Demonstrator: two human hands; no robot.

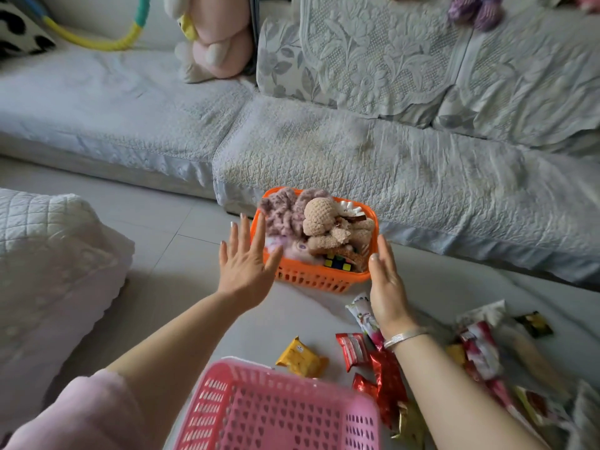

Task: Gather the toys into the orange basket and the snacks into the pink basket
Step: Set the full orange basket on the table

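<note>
The orange basket [311, 278] stands on the floor in front of the sofa, heaped with knitted and plush toys [319, 219] and a puzzle cube [337, 263]. My left hand [245, 259] is spread flat with straight fingers at the basket's left side. My right hand [386, 284] is flat against its right rim. Neither hand holds anything. The pink basket [227, 404] sits near me at the bottom; nothing shows in the visible part. Snack packets lie on the floor to the right: a yellow one [300, 357], a red one [352, 350] and several more [480, 349].
A grey quilted sofa [357, 151] runs behind the orange basket. A pink plush toy [214, 37] and a coloured hoop [97, 40] rest on it, and a purple knitted toy [474, 9] lies at the top right. A white quilted cushion [48, 254] fills the left.
</note>
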